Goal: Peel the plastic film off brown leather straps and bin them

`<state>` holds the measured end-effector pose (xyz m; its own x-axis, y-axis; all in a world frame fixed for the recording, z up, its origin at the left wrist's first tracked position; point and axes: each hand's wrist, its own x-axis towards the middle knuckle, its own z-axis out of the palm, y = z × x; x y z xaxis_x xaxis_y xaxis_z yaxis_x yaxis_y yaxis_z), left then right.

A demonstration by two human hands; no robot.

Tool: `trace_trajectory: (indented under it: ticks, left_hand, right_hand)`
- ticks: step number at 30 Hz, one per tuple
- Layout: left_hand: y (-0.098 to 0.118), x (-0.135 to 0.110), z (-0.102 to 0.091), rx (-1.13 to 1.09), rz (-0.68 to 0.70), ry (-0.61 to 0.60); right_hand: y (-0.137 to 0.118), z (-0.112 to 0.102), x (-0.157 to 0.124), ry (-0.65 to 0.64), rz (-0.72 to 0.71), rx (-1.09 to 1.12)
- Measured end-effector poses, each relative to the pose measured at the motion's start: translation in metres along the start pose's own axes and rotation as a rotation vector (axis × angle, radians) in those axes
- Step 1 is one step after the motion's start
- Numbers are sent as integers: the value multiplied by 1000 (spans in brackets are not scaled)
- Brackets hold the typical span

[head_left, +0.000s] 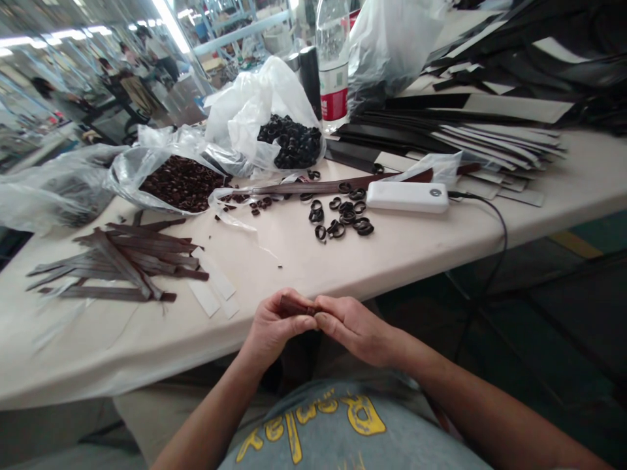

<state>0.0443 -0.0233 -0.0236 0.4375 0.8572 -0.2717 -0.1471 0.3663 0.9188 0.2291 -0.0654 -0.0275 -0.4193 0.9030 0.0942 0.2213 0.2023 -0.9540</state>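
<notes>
Just off the table's front edge, my left hand (279, 324) and my right hand (350, 326) meet fingertip to fingertip. Between them is a short dark brown strip (292, 305); its left part lies in my left hand. Both thumbs and fingers pinch it near its right end, where a small brown loop seems to sit, partly hidden by my fingertips. Left of my hands lies a pile of similar brown strips (132, 251) beside two white strips (204, 297). Black loops (347, 212) lie scattered on the table beyond my right hand.
An open plastic bag holds small brown pieces (179, 185); another holds black loops (291, 140). A white power bank (407, 197) with a black cable (494, 209) lies right of centre. Behind stand a bottle (334, 91) and stacked black strips (460, 134). People work in the background.
</notes>
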Motion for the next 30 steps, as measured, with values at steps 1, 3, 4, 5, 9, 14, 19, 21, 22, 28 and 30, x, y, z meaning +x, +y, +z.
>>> trace_trajectory:
  ticks: [1, 3, 4, 5, 9, 14, 19, 21, 22, 28, 30]
  left_hand:
    - [-1, 0, -1, 25, 20, 29]
    - [-1, 1, -6, 72, 50, 80]
    - [-1, 1, -8, 91, 60, 98]
    - [-1, 1, -11, 109, 67, 108]
    - [3, 2, -17, 142, 128, 126]
    - [7, 2, -22, 190, 190, 128]
    - [5, 0, -26, 191, 146, 115]
    - [4, -1, -26, 180, 101, 98]
    - [3, -2, -25, 175, 71, 83]
    - [-1, -5, -12, 168, -61, 19]
    - [-3, -5, -10, 141, -69, 28]
  right_hand:
    - [0, 0, -2, 5, 25, -46]
    - [0, 1, -7, 2, 84, -159]
    - [1, 1, -10, -2, 115, -212]
    - [1, 3, -12, -4, 142, -259]
    - [3, 12, -18, 37, 186, -376]
    - [3, 24, -20, 83, 234, -405]
    - [4, 25, -22, 34, 244, -420]
    - [6, 24, -23, 18, 212, -410]
    - [7, 24, -23, 16, 195, -412]
    - [12, 26, -20, 29, 107, -468]
    - [11, 27, -18, 34, 120, -499]
